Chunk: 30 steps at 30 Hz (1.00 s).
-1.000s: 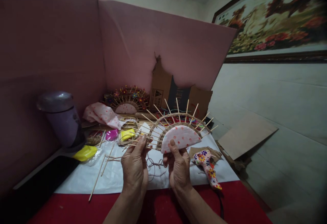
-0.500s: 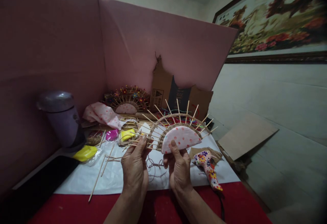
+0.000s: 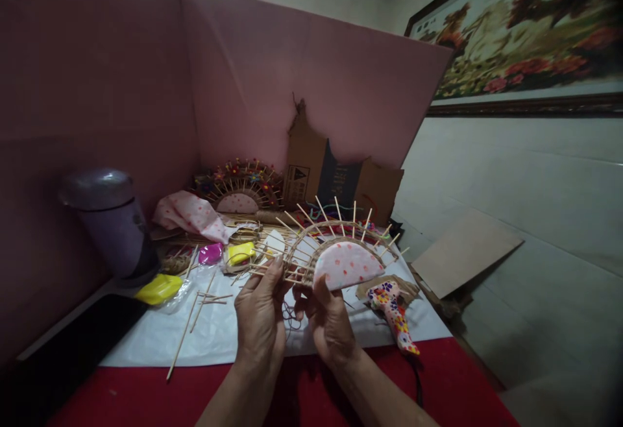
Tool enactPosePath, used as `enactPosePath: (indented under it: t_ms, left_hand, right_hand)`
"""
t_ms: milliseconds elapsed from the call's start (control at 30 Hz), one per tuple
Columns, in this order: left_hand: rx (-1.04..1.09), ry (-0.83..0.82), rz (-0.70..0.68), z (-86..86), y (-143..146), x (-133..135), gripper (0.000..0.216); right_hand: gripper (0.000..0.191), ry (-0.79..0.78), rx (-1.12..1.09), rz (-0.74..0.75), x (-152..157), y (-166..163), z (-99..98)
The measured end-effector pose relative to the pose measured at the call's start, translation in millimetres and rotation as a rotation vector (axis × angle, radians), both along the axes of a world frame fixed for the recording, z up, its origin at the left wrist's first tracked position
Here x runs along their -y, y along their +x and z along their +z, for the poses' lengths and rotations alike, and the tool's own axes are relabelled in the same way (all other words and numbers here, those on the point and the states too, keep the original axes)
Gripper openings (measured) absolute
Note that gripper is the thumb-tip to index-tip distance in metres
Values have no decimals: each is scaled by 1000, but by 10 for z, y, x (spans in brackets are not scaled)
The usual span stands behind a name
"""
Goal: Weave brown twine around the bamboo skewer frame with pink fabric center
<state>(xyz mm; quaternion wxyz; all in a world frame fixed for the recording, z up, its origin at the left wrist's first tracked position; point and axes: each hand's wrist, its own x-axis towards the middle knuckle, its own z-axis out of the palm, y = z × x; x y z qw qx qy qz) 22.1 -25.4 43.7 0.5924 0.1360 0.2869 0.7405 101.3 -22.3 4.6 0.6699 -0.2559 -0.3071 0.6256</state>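
Between my hands, above the table, is a half-round woven stick fan (image 3: 349,265), with a pink dotted cloth centre and thin sticks fanning outward through bands of twine. My left hand (image 3: 261,313) pinches the sticks and twine at its left end. My right hand (image 3: 331,320) grips the lower edge of the cloth centre, thumb in front and fingers curled behind, partly hidden. Dark thin cord (image 3: 292,317) hangs or lies in loops below the piece, between the hands. A flower-patterned glue gun (image 3: 395,313) lies right of my right hand on brown cardboard.
A similar fan decorated with colourful flowers (image 3: 238,201) leans at the back beside torn cardboard (image 3: 304,180). Dotted cloth (image 3: 192,214), yellow clay packets (image 3: 159,289), a magenta packet (image 3: 210,254) and loose sticks (image 3: 182,333) lie leftward. A purple lidded cup (image 3: 111,232) stands by a black slab (image 3: 87,342).
My right hand has shifted slightly left along the lower edge, its thumb now lower on the cloth. The fan has tipped a little, and the view has shifted slightly.
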Motion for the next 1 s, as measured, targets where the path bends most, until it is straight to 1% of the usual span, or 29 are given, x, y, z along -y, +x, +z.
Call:
enactPosePath:
  t_ms: [67, 200, 333, 600, 800, 1000]
  left_hand:
    - [-13, 11, -19, -20, 18, 1, 14]
    - [-7, 13, 5, -56, 46, -15, 16]
    - [4, -5, 24, -72, 65, -21, 15]
    - [-13, 19, -4, -49, 83, -3, 14]
    - [-48, 33, 1, -48, 87, -6, 12]
    - [-40, 70, -3, -59, 88, 2, 5]
  right_hand:
    - [27, -5, 17, 16, 1, -1, 14]
    - [19, -66, 7, 13, -5, 14, 66]
    - [13, -107, -5, 44, -20, 33, 77]
    - [9, -92, -31, 22, -49, 39, 51]
    - [8, -64, -21, -10, -27, 38, 79]
    - [7, -70, -39, -25, -51, 43, 77]
